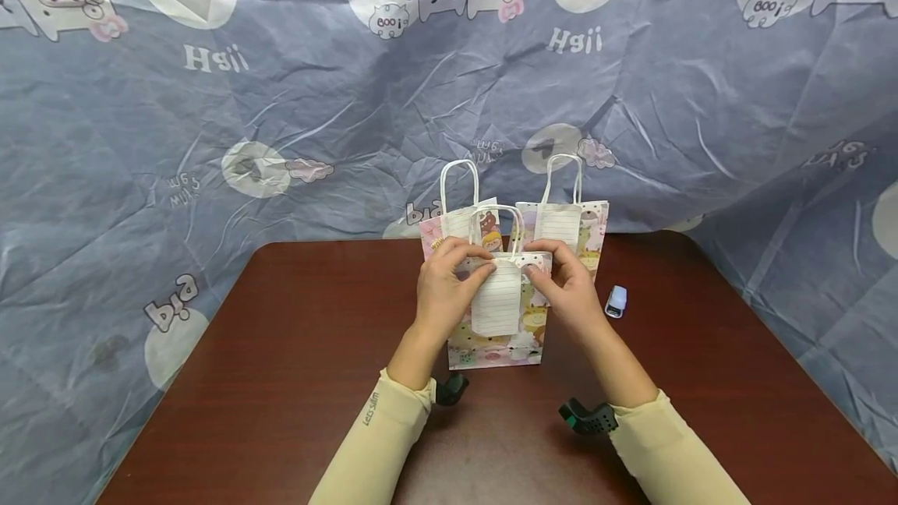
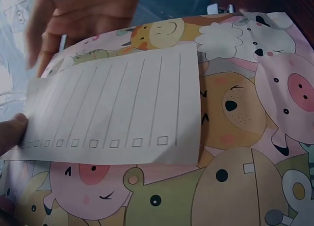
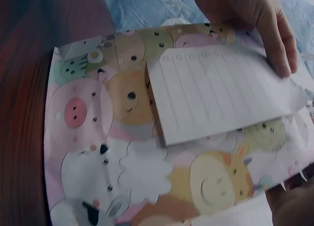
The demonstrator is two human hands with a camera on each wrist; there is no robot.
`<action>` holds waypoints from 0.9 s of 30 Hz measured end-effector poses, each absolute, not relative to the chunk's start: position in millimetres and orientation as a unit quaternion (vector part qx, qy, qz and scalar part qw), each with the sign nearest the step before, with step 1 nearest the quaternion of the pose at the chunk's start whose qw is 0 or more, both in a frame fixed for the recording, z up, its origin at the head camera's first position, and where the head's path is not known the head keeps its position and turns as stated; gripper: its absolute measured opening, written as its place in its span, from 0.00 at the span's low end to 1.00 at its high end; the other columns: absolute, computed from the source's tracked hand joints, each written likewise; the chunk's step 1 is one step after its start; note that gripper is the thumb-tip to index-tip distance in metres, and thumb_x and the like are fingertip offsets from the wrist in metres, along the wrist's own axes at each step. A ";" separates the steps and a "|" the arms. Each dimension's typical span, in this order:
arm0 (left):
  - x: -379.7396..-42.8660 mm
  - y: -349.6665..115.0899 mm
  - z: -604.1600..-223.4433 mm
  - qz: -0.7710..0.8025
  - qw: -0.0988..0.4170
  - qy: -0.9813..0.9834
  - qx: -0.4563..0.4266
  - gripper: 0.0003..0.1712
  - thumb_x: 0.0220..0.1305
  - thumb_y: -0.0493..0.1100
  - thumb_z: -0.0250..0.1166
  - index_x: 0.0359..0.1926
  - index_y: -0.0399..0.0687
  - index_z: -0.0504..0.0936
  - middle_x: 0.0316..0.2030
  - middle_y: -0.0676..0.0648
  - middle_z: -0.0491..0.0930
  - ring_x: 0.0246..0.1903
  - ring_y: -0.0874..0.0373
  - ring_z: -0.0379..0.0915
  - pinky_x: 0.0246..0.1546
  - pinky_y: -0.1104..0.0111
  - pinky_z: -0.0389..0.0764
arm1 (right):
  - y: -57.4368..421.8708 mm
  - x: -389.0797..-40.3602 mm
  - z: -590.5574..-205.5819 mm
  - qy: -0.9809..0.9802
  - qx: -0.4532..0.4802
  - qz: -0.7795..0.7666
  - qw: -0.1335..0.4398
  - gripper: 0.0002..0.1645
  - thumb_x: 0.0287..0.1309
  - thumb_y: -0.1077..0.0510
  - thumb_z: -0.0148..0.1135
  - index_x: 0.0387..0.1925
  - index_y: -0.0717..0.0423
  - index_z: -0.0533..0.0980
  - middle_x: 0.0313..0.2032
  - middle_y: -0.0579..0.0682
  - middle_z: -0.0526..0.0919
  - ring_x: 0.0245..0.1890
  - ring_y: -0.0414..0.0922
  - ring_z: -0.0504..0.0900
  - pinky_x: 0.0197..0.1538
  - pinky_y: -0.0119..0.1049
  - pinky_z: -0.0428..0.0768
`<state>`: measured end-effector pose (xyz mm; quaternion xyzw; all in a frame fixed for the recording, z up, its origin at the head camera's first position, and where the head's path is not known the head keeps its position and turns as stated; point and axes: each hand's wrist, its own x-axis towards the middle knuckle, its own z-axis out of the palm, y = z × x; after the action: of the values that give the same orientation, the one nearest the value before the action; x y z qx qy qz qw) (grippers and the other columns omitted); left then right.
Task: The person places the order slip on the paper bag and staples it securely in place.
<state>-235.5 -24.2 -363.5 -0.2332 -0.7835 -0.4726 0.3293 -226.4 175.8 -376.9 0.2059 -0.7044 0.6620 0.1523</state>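
Note:
A small paper gift bag with cartoon animals and white handles stands upright on the table. A lined white paper slip hangs flat against its front, its checkbox column showing in the left wrist view. My left hand pinches the slip's top end at the bag's upper rim; its thumb lies over the slip. At the bag's upper right corner, my right hand grips the rim between thumb and index finger. In the right wrist view, the right hand's fingers are mostly hidden behind the bag.
Behind stand a pink gift bag at left and another animal-print bag at right, each with a lined slip. A small white-and-dark stamp-like item lies on the brown table. A blue-grey printed cloth hangs behind.

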 end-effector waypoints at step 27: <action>-249.4 -27.0 -395.1 -0.635 0.236 -0.682 -0.275 0.19 0.54 0.28 0.73 0.47 0.37 0.79 0.48 0.36 0.80 0.46 0.61 0.74 0.45 0.78 0.75 | 164.9 -228.9 -369.5 -0.756 0.168 0.597 0.212 0.16 0.58 0.67 0.69 0.46 0.67 0.75 0.41 0.43 0.76 0.20 0.30 0.71 0.26 0.23 0.73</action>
<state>-249.4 -27.0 -395.1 -0.2752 -0.6819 -0.6352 0.2363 -228.9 164.9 -369.5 0.1683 -0.7556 0.5966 0.2118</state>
